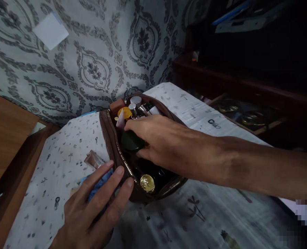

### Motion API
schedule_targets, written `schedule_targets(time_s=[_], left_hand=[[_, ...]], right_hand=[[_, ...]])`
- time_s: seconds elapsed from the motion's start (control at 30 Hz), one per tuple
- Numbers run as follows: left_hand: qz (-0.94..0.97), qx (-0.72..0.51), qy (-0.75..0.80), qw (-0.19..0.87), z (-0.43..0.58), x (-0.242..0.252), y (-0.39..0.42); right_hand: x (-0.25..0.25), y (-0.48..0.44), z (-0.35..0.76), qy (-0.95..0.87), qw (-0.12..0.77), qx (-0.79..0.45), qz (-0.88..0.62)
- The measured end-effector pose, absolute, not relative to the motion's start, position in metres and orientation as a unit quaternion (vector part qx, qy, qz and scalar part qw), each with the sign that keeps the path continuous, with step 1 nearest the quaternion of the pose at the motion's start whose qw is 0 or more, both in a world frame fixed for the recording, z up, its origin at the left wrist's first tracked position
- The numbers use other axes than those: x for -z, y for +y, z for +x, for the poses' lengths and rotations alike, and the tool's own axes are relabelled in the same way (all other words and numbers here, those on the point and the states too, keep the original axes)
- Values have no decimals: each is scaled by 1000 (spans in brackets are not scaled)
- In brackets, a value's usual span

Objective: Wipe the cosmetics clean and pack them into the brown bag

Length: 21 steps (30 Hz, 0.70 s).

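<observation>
An open brown zip pouch (pixel 111 138) lies on a patterned white cloth, full of small cosmetics. My right hand (pixel 156 141) reaches into it from the right, fingers closed round a dark green round container (pixel 131 141). Inside the pouch I also see a yellow cap (pixel 125 112), white and silver caps (pixel 136 101) and a gold round lid (pixel 147 183). My left hand (pixel 96 207) rests flat with fingers spread against the pouch's near side, lying over a blue item (pixel 101 181). A bronze tube (pixel 94 160) lies just left of the pouch.
The cloth-covered surface (pixel 65 152) ends at a wooden edge (pixel 10 186) on the left. Patterned grey wallpaper (pixel 96 52) rises behind, with a white paper square (pixel 50 31) on it. A dark wooden shelf (pixel 241 86) with dim objects stands at the right.
</observation>
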State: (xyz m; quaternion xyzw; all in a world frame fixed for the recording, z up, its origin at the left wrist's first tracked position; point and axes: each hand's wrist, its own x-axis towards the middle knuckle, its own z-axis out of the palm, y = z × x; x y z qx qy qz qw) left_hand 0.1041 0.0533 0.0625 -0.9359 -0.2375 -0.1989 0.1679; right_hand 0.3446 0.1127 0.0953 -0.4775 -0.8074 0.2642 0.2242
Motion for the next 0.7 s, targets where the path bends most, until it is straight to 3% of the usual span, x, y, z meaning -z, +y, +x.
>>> schedule_targets(time_s=[0.37,0.53,0.7], left_hand=[[-932,207,-242,170,102,-57,53],[-933,211,-239,165,100,-55,53],[-933,212,-238,170,101,-56,54]], right_hand=[[-87,131,311,-860,56,-221,-457],[-85,137,310,-850,95,-264,-446],[-87,138,311,-849,50,-270,-451]])
